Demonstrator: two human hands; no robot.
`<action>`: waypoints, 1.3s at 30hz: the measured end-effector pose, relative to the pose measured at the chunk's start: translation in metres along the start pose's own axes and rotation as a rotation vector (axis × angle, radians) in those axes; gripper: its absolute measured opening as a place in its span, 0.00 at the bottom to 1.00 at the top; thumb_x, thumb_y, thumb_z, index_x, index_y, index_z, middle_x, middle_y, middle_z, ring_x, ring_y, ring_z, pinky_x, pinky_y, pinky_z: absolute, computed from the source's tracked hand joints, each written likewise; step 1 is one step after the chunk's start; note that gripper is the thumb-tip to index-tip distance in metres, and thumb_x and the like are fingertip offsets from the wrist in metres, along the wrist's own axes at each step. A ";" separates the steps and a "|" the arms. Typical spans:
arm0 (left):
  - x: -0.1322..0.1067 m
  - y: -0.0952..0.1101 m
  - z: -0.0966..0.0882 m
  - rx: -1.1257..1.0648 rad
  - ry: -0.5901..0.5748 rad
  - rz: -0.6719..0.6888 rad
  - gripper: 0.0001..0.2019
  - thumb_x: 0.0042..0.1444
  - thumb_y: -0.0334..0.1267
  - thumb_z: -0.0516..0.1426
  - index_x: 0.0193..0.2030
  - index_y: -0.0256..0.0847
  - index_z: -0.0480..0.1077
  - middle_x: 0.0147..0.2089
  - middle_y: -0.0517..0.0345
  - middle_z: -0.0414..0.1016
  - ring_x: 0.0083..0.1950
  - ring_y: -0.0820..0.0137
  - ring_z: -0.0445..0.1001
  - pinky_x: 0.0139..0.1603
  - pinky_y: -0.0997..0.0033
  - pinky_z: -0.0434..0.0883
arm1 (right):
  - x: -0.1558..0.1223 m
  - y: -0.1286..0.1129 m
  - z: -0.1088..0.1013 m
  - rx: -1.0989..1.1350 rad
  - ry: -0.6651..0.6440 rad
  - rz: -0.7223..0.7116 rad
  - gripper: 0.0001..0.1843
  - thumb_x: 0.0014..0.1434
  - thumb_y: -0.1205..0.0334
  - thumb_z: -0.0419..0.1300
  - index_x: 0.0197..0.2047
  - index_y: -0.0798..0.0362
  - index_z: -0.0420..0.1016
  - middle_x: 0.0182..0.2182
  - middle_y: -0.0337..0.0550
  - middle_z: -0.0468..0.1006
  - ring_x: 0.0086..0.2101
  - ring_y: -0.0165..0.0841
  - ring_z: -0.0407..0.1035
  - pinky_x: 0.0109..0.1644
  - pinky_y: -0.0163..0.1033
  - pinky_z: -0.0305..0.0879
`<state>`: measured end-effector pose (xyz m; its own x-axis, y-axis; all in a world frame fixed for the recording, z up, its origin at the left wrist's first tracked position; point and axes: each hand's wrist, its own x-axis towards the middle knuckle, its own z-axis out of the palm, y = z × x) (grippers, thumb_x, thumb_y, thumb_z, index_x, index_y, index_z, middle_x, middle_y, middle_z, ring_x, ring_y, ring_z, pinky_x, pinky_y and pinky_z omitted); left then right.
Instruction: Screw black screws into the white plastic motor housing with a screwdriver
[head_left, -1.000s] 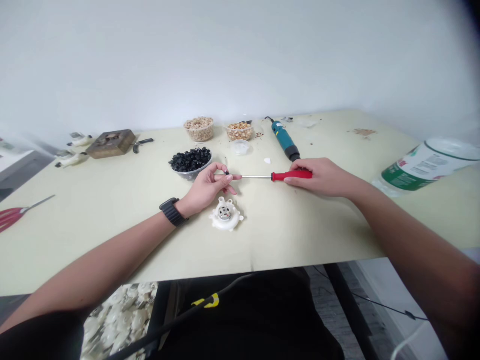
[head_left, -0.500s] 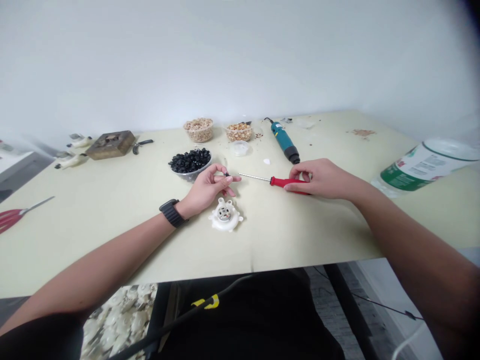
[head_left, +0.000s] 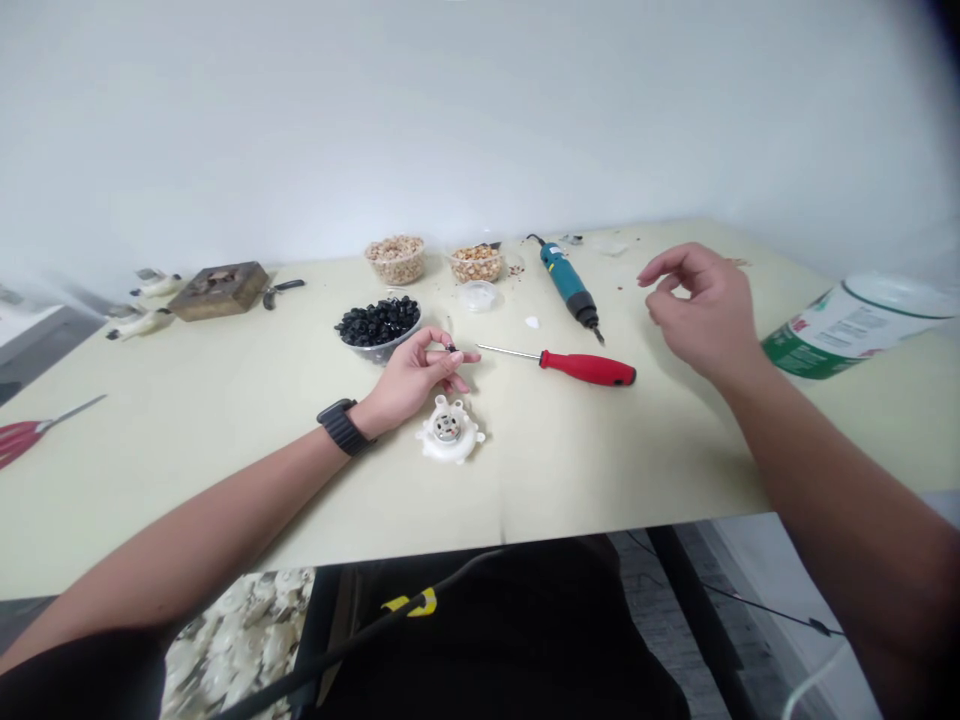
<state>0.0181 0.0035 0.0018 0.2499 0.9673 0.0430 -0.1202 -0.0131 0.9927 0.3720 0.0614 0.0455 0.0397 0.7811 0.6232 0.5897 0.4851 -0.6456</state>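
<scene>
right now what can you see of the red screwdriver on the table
A screwdriver with a glossy red plastic handle, dark at its butt end, and a thin straight steel shaft lies flat on the pale cream table, touched by nothing else. The shaft points left, its tip just short of the small dark piece pinched in the left hand. The right hand is clear of it, up to the right. The tip's shape is too small to tell.

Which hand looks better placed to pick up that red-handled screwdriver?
Probably the right hand: it is open and empty, near the red-handled screwdriver. The left hand is pinching a small dark part between its fingers.
</scene>
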 end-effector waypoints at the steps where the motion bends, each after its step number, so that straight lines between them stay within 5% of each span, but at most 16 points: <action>1: 0.000 0.000 0.000 -0.002 0.000 -0.002 0.28 0.55 0.50 0.75 0.45 0.41 0.63 0.50 0.44 0.87 0.31 0.67 0.86 0.26 0.75 0.76 | 0.000 0.002 0.001 -0.038 -0.009 0.004 0.11 0.50 0.69 0.60 0.37 0.46 0.76 0.37 0.44 0.81 0.34 0.40 0.71 0.39 0.46 0.67; 7: 0.000 0.001 0.002 -0.013 0.002 -0.003 0.28 0.55 0.50 0.75 0.45 0.41 0.63 0.50 0.44 0.87 0.33 0.66 0.86 0.25 0.75 0.76 | 0.004 0.015 0.004 -0.250 -0.205 0.143 0.08 0.56 0.56 0.66 0.40 0.47 0.80 0.40 0.45 0.83 0.38 0.43 0.75 0.46 0.49 0.70; 12: -0.001 0.002 0.003 -0.017 -0.003 0.002 0.28 0.54 0.50 0.75 0.45 0.41 0.63 0.51 0.44 0.87 0.33 0.66 0.86 0.26 0.74 0.77 | 0.005 0.014 0.004 -0.382 -0.459 0.219 0.07 0.59 0.54 0.65 0.37 0.47 0.82 0.37 0.44 0.83 0.37 0.42 0.75 0.42 0.46 0.68; 20: -0.001 0.001 0.003 -0.035 -0.002 0.004 0.27 0.55 0.49 0.75 0.45 0.41 0.63 0.51 0.44 0.87 0.34 0.65 0.86 0.26 0.73 0.77 | 0.006 0.013 0.001 -0.441 -0.618 0.329 0.13 0.62 0.48 0.66 0.32 0.47 0.81 0.33 0.42 0.83 0.34 0.41 0.74 0.37 0.45 0.66; 29: 0.000 0.000 0.002 -0.032 -0.028 -0.007 0.24 0.59 0.47 0.73 0.45 0.40 0.63 0.52 0.44 0.86 0.34 0.67 0.86 0.28 0.74 0.77 | 0.007 0.011 0.003 -0.491 -0.644 0.338 0.06 0.58 0.60 0.66 0.30 0.48 0.82 0.32 0.41 0.84 0.35 0.39 0.75 0.39 0.43 0.67; 39: 0.001 -0.002 0.001 -0.022 -0.011 0.000 0.25 0.57 0.48 0.74 0.45 0.40 0.63 0.52 0.44 0.86 0.34 0.67 0.86 0.29 0.74 0.76 | 0.012 0.028 -0.002 -0.561 -0.543 0.296 0.07 0.55 0.63 0.64 0.25 0.47 0.78 0.29 0.44 0.81 0.32 0.42 0.72 0.38 0.47 0.67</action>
<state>0.0199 0.0044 0.0005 0.2604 0.9645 0.0444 -0.1414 -0.0074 0.9899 0.3907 0.0830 0.0361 -0.0536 0.9961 0.0706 0.9360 0.0748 -0.3441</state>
